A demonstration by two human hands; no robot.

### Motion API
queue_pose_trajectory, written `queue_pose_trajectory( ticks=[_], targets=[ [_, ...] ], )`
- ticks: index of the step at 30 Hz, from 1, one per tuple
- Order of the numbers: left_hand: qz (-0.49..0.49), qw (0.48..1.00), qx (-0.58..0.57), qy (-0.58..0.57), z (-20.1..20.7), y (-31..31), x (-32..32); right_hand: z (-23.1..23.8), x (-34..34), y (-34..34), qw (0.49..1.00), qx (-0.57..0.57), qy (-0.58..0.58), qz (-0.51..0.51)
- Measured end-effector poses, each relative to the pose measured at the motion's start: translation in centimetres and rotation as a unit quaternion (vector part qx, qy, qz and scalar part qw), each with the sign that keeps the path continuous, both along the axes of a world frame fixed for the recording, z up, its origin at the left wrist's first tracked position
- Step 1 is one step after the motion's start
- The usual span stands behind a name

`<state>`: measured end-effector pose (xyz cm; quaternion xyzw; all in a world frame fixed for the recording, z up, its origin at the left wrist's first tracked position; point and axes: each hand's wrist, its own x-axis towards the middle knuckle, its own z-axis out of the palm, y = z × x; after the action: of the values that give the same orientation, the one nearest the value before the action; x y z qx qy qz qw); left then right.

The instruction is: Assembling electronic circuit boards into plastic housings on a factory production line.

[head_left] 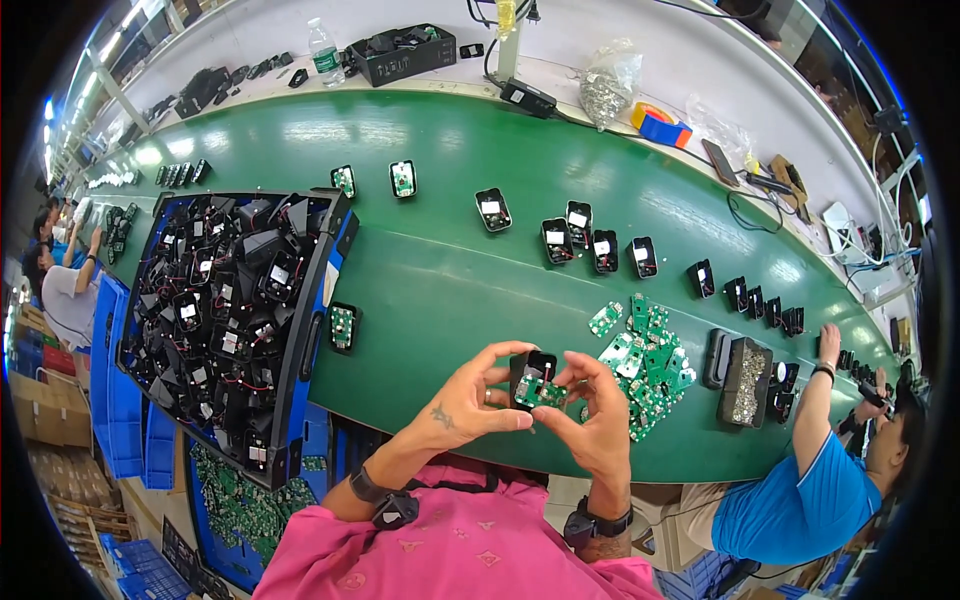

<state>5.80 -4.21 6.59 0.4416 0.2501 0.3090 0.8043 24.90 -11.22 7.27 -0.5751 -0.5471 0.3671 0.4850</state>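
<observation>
Over the bench's front edge, my left hand [470,390] grips a black plastic housing [520,368], its fingers wrapped round the side. In the fingertips of my right hand [592,410] is a small green circuit board [541,391], pinched at its right end. The board lies tilted across the housing's open face; whether it sits inside I cannot tell. Just right of my hands spreads a loose pile of green circuit boards [650,375]. To the left, one housing with a board in it [343,327] rests beside the crate.
A big crate [325,262] of black housings stands at left, above a blue bin of circuit boards [240,500]. Housings [556,240] line the green bench [440,280]. A tray of small metal parts [745,385] sits at right, near a co-worker in blue [790,500].
</observation>
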Motion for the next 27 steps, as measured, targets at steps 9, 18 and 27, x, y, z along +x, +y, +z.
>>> queue_pose_trajectory(
  ticks=[9,18,27],
  targets=[
    [0.046,0.997,0.009,0.053,-0.4,-0.5,0.4,0.3,-1.7,0.5,0.978,0.098,-0.169,-0.074],
    [0.065,0.948,0.243,0.194,-0.3,-0.6,1.0,0.0,-3.6,1.0,0.995,0.056,-0.014,-0.078],
    [0.210,0.950,0.215,0.089,-0.6,0.0,0.8,0.5,-4.0,0.9,0.990,0.090,-0.045,-0.098]
  ],
)
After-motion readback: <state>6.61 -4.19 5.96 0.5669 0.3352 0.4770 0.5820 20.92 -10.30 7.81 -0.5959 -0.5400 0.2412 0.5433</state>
